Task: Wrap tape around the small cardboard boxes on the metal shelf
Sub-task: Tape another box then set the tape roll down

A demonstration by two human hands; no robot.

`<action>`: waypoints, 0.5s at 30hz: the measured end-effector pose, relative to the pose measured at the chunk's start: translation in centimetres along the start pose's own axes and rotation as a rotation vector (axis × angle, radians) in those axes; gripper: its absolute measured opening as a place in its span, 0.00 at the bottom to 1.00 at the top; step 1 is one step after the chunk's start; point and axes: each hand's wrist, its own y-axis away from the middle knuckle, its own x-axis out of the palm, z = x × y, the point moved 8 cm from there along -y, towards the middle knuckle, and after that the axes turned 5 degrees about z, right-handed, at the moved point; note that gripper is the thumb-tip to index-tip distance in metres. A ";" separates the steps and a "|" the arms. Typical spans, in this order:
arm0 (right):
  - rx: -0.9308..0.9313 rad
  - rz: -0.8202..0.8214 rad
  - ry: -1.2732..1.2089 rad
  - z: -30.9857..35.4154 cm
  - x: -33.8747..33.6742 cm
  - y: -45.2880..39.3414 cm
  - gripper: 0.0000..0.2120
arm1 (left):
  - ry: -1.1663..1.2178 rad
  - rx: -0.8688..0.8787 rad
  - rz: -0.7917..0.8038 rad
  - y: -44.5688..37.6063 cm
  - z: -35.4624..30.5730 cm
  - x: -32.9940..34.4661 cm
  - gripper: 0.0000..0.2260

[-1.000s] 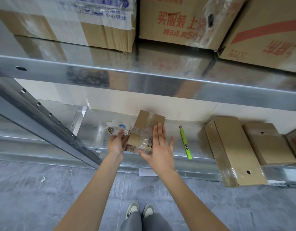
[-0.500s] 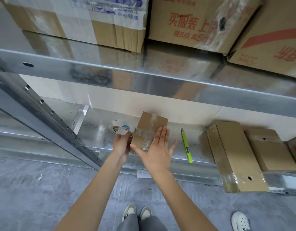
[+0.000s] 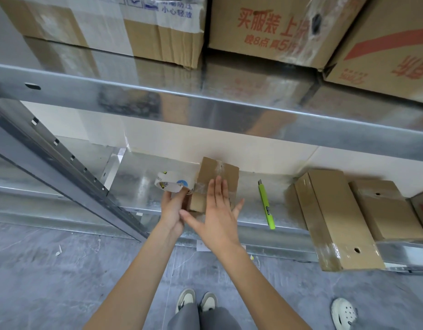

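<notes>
A small cardboard box (image 3: 226, 171) stands on the lower metal shelf (image 3: 139, 184), with clear tape across its top and near side. My right hand (image 3: 218, 210) lies flat against the box's near face, fingers straight and spread. My left hand (image 3: 172, 208) grips a roll of clear tape (image 3: 173, 182) just left of the box, and a strip of tape runs from the roll to the box. To the right, a long taped box (image 3: 331, 217) overhangs the shelf edge, with another small box (image 3: 384, 210) beside it.
A green utility knife (image 3: 266, 207) lies on the shelf right of the box. Large cartons (image 3: 265, 29) fill the upper shelf. A slanted steel upright (image 3: 53, 158) crosses at left. On the grey floor are my shoes (image 3: 197, 302) and another person's white shoe (image 3: 343, 313).
My left hand has lifted the tape roll up and further along the box's left side. My right hand has stayed flat on the box, which now stands more upright. The view has shifted.
</notes>
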 end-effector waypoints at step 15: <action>-0.022 -0.228 -0.632 -3.5 -2.7 1.1 0.25 | -0.577 0.226 -0.074 2.6 -2.0 4.9 0.07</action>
